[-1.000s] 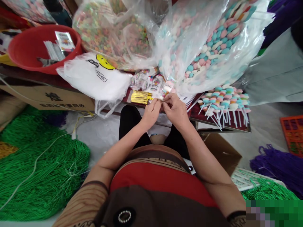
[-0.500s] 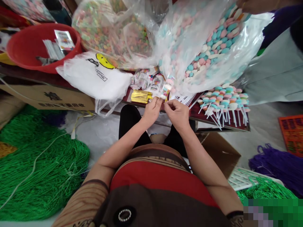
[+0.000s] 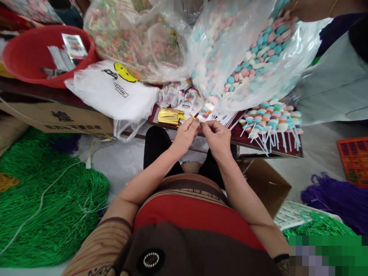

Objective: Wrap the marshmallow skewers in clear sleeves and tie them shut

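A marshmallow lollipop in a clear printed bag (image 3: 207,108) points away from me, its lower end between my two hands. My left hand (image 3: 186,135) is closed, thumb and forefinger pinching the bag's neck. A gold twist tie (image 3: 193,117) pokes out beside those fingertips. My right hand (image 3: 217,138) is closed too, its fingertips pinched on the tie at the same neck; the exact grip is partly hidden. Left of them lies a bundle of gold twist ties (image 3: 170,116). Behind it are small printed bags (image 3: 178,96). White sticks (image 3: 225,119) lie under the bagged lollipop.
Unwrapped marshmallow lollipops (image 3: 271,120) are piled at the table's right end. Big bags of marshmallows (image 3: 250,69) and ring-shaped candy (image 3: 138,46) stand behind. A white plastic bag (image 3: 115,92) and a red basin (image 3: 25,57) are left. Another person's hand (image 3: 313,9) reaches in top right.
The bagged lollipop has tilted to the right and my right hand has shifted slightly. The gold tie's end now shows by my left fingertips. The other person's hand has come further into view.
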{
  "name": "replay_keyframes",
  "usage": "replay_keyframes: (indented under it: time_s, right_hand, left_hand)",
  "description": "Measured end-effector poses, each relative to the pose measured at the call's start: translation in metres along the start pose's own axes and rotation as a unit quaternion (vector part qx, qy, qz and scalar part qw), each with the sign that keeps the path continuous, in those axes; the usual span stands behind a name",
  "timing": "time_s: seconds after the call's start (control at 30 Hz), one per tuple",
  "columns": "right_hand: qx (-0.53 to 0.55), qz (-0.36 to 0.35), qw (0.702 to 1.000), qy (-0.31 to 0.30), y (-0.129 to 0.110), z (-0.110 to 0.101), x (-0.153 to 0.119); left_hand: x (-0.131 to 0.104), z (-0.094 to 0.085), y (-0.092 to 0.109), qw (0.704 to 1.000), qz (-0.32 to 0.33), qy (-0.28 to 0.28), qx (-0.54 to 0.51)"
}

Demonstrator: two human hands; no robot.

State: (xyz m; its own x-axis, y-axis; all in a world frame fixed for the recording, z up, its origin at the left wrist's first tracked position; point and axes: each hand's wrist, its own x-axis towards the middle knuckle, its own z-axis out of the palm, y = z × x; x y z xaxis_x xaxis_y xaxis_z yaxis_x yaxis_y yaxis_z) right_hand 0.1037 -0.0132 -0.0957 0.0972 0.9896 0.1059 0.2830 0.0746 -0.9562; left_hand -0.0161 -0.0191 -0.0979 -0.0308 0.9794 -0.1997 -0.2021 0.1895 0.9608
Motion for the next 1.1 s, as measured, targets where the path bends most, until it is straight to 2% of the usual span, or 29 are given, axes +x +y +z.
replay_keyframes:
  time_s: [0.1,0.2,0.3,0.4,0.5,0.57,0.63,0.73,0.83,0.93,1.0,1.1]
  right_hand:
    - [0.087,0.039,0.995,-0.024,0.004,-0.003,0.003]
    - [0.147,0.068,0.983,-0.084,0.009,-0.011,0.006]
    - [0.180,0.068,0.970,-0.149,0.012,-0.021,0.008]
    - [0.182,0.051,0.961,-0.201,0.016,-0.026,0.008]
    - [0.187,0.052,0.967,-0.164,0.020,-0.023,0.008]
    - [0.192,0.064,0.972,-0.119,0.023,-0.017,0.008]
    - [0.184,0.073,0.977,-0.078,0.023,-0.008,0.007]
    - [0.148,0.063,0.987,-0.018,0.021,0.004,0.005]
    - [0.110,0.055,0.992,0.012,0.016,0.010,0.003]
    - [0.103,0.054,0.993,0.004,0.008,0.008,0.003]
    - [0.098,0.038,0.994,-0.009,0.002,0.005,0.002]
    - [0.070,0.006,0.997,-0.039,-0.004,0.001,-0.002]
  left_hand:
    - [-0.005,0.000,0.008,0.987,-0.088,-0.069,-0.113]
    - [-0.007,-0.006,0.014,0.969,-0.141,-0.141,-0.143]
    - [-0.009,-0.011,0.014,0.950,-0.184,-0.199,-0.153]
    - [-0.010,-0.010,0.012,0.937,-0.211,-0.223,-0.167]
    - [-0.011,-0.003,0.010,0.939,-0.212,-0.201,-0.181]
    - [-0.010,0.004,0.008,0.953,-0.195,-0.158,-0.171]
    - [-0.010,0.010,0.004,0.975,-0.152,-0.091,-0.137]
    - [-0.007,0.013,-0.004,1.000,-0.019,0.020,-0.016]
    - [-0.003,0.008,-0.012,0.981,0.095,0.081,0.146]
    - [0.002,0.002,-0.015,0.975,0.117,0.051,0.181]
    - [0.006,-0.001,-0.009,0.984,0.123,0.006,0.126]
    - [0.007,-0.003,0.015,0.989,0.130,-0.071,0.011]
